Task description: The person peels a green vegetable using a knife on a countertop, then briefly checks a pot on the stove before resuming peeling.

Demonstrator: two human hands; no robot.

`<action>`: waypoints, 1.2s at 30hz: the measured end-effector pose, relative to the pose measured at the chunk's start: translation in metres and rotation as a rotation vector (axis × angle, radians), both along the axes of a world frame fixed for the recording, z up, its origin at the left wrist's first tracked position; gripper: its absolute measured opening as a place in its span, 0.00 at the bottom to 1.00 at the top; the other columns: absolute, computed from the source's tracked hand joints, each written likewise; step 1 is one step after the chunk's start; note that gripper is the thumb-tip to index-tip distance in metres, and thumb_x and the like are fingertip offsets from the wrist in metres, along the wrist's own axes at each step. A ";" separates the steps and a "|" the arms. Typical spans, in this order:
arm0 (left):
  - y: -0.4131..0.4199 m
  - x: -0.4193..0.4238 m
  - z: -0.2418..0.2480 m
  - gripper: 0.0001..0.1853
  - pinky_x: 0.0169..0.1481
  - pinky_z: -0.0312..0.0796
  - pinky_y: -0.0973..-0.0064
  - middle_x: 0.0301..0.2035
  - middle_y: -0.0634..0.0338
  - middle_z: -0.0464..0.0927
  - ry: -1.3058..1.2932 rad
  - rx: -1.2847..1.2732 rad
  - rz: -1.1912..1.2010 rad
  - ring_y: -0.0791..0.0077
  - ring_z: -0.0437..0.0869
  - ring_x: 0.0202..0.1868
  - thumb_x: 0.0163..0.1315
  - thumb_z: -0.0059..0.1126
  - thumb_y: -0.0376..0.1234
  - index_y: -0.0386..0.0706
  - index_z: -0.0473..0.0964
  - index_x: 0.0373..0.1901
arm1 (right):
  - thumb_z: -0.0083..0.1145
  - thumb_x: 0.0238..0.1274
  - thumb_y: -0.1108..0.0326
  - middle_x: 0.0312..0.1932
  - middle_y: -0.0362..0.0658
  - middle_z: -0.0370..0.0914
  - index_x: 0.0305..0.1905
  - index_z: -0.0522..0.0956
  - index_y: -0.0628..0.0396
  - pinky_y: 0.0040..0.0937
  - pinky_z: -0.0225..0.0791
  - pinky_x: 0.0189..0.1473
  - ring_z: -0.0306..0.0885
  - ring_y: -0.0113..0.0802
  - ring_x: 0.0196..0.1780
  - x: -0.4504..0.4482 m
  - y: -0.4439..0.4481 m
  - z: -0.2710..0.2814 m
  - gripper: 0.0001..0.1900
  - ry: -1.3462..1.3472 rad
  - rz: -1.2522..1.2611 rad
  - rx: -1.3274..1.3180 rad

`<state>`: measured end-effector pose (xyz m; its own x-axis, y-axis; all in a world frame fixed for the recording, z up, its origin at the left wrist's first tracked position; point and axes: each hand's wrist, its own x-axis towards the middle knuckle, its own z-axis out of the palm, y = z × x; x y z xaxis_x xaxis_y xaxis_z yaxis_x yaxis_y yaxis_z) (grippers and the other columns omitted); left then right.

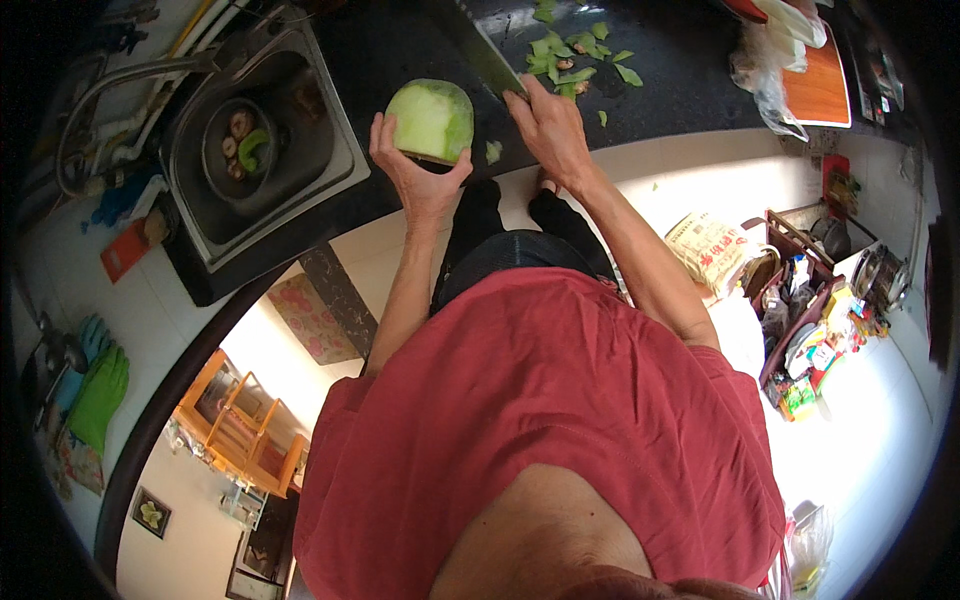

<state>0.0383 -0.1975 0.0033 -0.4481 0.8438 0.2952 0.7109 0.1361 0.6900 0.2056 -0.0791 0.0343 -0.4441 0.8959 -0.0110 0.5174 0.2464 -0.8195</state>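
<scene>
A pale green, partly peeled piece of melon or gourd [430,120] is in my left hand [421,176], near the counter's front edge. Thumb and fingers grip its near side; whether it rests on the counter I cannot tell. My right hand [551,129] is closed around the handle of a kitchen knife [486,56]. The long blade points away to the upper left, apart from the gourd. Green peelings [562,56] lie scattered on the black countertop [667,90] beyond my right hand. One small scrap [493,152] sits between the hands.
At left, a steel sink [315,142] contains a metal bowl [212,176] with mushrooms and a curved green pepper. A faucet [142,71] arches over it. Right, plastic bags [780,41] overlap a wooden-looking board [814,82]. A packed sack [709,251] and crowded shelves [799,315] stand below.
</scene>
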 end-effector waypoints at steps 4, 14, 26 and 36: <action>-0.004 -0.010 -0.003 0.58 0.74 0.50 0.50 0.66 0.38 0.56 -0.032 -0.017 -0.002 0.44 0.55 0.70 0.38 0.82 0.37 0.36 0.53 0.70 | 0.57 0.65 0.67 0.29 0.54 0.80 0.42 0.73 0.57 0.50 0.73 0.30 0.80 0.56 0.31 0.005 -0.021 -0.001 0.07 -0.035 0.120 0.195; 0.024 -0.003 0.002 0.54 0.68 0.55 0.49 0.60 0.40 0.62 -0.102 -0.142 0.066 0.44 0.62 0.64 0.33 0.84 0.40 0.32 0.59 0.63 | 0.55 0.60 0.73 0.28 0.46 0.77 0.45 0.71 0.57 0.42 0.74 0.23 0.82 0.45 0.27 -0.003 -0.039 0.015 0.09 -0.270 0.191 0.379; 0.034 0.001 0.003 0.48 0.65 0.58 0.50 0.56 0.44 0.63 0.013 -0.044 0.111 0.47 0.63 0.61 0.38 0.78 0.40 0.38 0.62 0.63 | 0.54 0.60 0.73 0.26 0.50 0.79 0.40 0.72 0.57 0.45 0.74 0.24 0.83 0.50 0.28 -0.004 -0.003 0.000 0.05 -0.364 0.294 0.335; 0.010 0.012 0.002 0.50 0.71 0.55 0.51 0.63 0.38 0.60 0.083 0.051 0.052 0.43 0.60 0.67 0.37 0.80 0.36 0.39 0.60 0.65 | 0.52 0.63 0.70 0.28 0.60 0.80 0.44 0.75 0.61 0.55 0.72 0.35 0.81 0.61 0.34 -0.023 0.007 -0.027 0.08 -0.230 0.112 0.106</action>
<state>0.0502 -0.1875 0.0050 -0.4634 0.8030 0.3748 0.7586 0.1408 0.6361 0.1830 -0.0725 0.0070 -0.5374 0.8427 -0.0319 0.6512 0.3907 -0.6506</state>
